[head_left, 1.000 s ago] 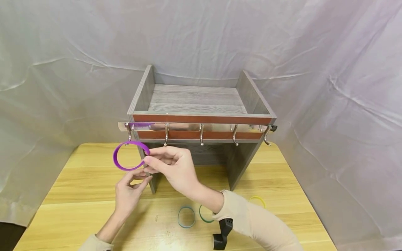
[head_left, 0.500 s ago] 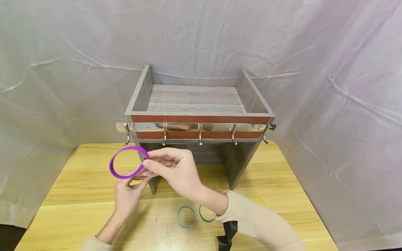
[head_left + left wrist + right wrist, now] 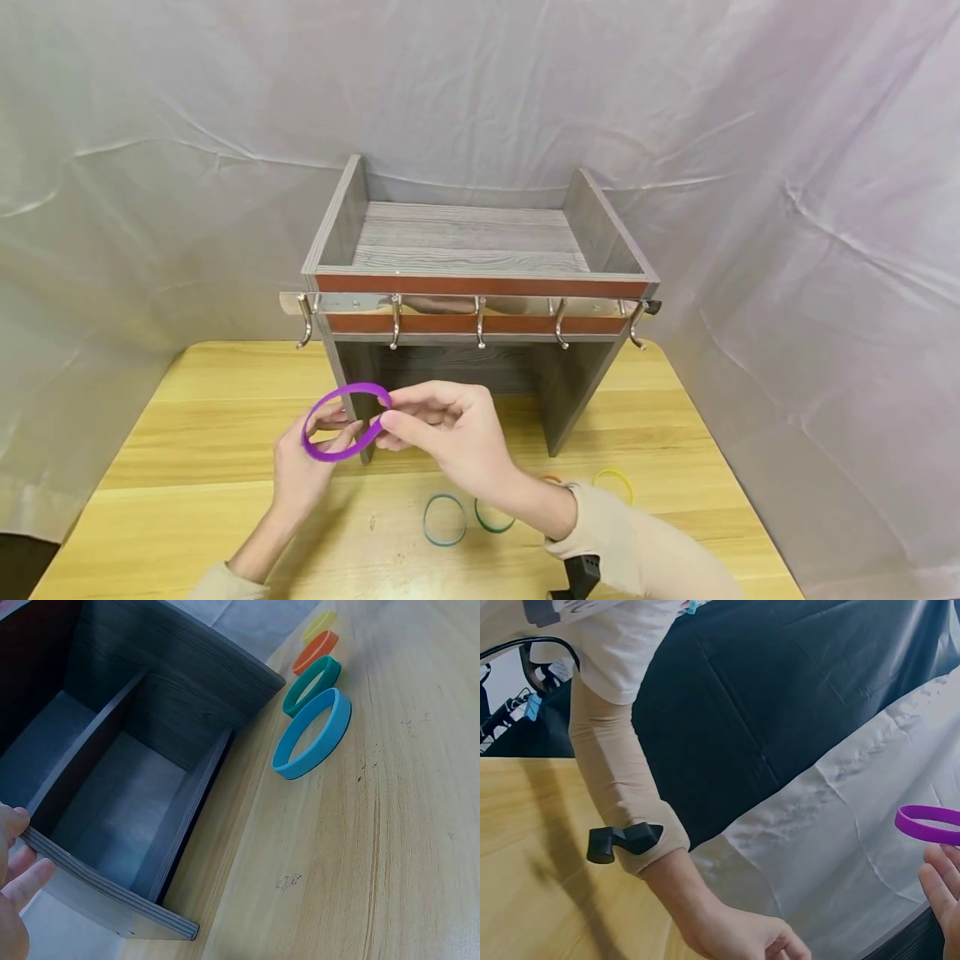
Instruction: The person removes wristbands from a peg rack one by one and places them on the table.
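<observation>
My right hand [image 3: 465,433] pinches a purple silicone wristband [image 3: 366,435] by its right side, between thumb and fingertips. The wristband hangs in the air below the leftmost hook [image 3: 304,323], apart from it, and overlaps my left hand in the head view. My left hand [image 3: 296,471] grips the front edge of the left side panel [image 3: 112,889] of a grey wooden shelf, thumb on one side and fingers on the other. At the edge of the right wrist view, the purple wristband [image 3: 924,831] shows above my right fingers [image 3: 937,881].
A metal rail [image 3: 438,305] with several hooks crosses the shelf's front. On the wooden table [image 3: 187,500] lie a blue wristband [image 3: 330,739], a green one [image 3: 330,671], an orange one [image 3: 321,646] and a yellow one [image 3: 322,626]. Grey cloth [image 3: 480,100] surrounds the table.
My right hand has lowered the purple wristband away from the leftmost hook and moved it slightly right. The left hand stays on the panel. Part of the orange wristband now shows behind my right forearm.
</observation>
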Demonstrator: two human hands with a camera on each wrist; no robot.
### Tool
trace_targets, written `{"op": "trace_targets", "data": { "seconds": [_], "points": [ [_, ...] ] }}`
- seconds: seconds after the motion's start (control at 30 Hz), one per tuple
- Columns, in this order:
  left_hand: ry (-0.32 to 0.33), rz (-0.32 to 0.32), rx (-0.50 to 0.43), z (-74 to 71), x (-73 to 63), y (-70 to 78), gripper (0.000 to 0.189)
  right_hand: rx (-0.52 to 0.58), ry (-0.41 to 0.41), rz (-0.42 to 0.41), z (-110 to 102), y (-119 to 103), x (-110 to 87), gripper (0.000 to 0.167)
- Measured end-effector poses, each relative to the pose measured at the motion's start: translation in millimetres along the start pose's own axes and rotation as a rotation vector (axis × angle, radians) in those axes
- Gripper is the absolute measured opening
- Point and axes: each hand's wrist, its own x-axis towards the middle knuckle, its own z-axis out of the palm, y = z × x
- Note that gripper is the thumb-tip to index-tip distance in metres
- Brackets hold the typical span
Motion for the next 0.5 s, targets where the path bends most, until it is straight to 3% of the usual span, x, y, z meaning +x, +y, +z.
{"op": "trace_targets", "data": {
  "seconds": [0.1, 0.3, 0.5],
  "points": [
    [-0.009, -0.047, -0.052, -0.1, -0.6, 0.7, 0.034, -0.004, 0.004, 0.018, -2, 3, -5.8, 0.032],
    [0.000, 0.016, -0.040, 0.0, -0.8, -0.8, 0.035, 0.019, 0.013, 0.041, -8, 10, -16.3, 0.035],
    [-0.023, -0.014, -0.083, -0.1, -0.4, 1.5, 0.035, 0.020, 0.027, 0.061, -16, 19, -26.4, 0.036]
  ]
}}
